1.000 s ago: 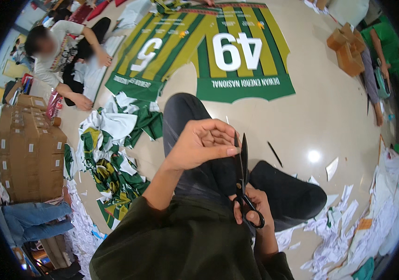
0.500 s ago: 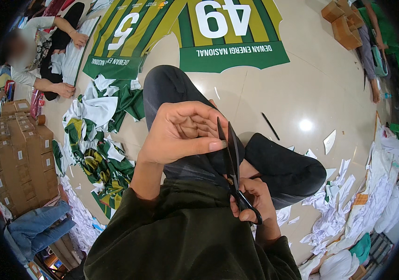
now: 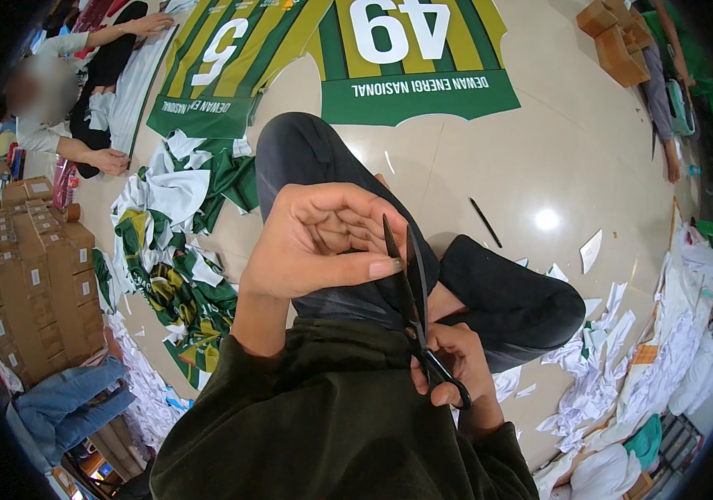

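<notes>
Black-handled scissors (image 3: pixel 415 308) are held in my right hand (image 3: pixel 454 362), with fingers through and around the handles. The dark blades point away from me and stand slightly apart. My left hand (image 3: pixel 323 237) is cupped beside the blades, palm toward me, its fingers loosely curled. Its thumb tip lies against or just beside the left blade, while the fingertips are partly hidden behind the blade tips. No cloth shows between the blades. Beneath both hands are my crossed legs in dark trousers (image 3: pixel 506 308).
Green-and-yellow striped jersey panels (image 3: pixel 419 102) lie ahead on the tiled floor. Fabric scraps (image 3: pixel 177 275) are heaped left, white scraps (image 3: pixel 594 375) right. A black pen (image 3: pixel 485 222) lies ahead right. Boxes (image 3: pixel 36 283) are stacked left. Another person (image 3: pixel 44 125) handles white cloth (image 3: pixel 144 92) far left.
The scissor blades have parted slightly wider, and my left thumb has shifted slightly down. The other person's far hand has moved further away along the white cloth.
</notes>
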`<act>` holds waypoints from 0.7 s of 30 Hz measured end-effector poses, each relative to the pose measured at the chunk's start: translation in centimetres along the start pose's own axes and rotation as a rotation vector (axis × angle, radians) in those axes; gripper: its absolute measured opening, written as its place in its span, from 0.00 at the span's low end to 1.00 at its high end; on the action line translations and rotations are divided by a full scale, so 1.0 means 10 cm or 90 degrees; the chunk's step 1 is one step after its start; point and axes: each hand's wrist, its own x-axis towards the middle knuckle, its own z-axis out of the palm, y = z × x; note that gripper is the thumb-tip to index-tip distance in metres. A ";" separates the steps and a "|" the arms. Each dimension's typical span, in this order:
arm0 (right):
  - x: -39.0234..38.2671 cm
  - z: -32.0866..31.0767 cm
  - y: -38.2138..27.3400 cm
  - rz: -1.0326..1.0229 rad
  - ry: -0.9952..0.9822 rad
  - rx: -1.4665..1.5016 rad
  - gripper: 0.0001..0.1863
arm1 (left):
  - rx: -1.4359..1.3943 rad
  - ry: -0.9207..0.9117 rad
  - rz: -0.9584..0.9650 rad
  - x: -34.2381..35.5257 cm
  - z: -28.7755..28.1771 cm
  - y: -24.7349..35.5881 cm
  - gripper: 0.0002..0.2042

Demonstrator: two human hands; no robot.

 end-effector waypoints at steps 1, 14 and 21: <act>-0.02 0.00 -0.01 0.003 0.005 -0.001 0.42 | 0.019 0.016 -0.005 0.01 0.01 0.01 0.16; -0.04 -0.02 0.00 -0.029 -0.026 -0.074 0.33 | -0.023 0.010 -0.015 -0.03 0.00 0.02 0.17; -0.04 0.01 0.04 -0.028 0.018 -0.049 0.33 | -0.040 0.027 -0.001 -0.03 0.05 -0.02 0.19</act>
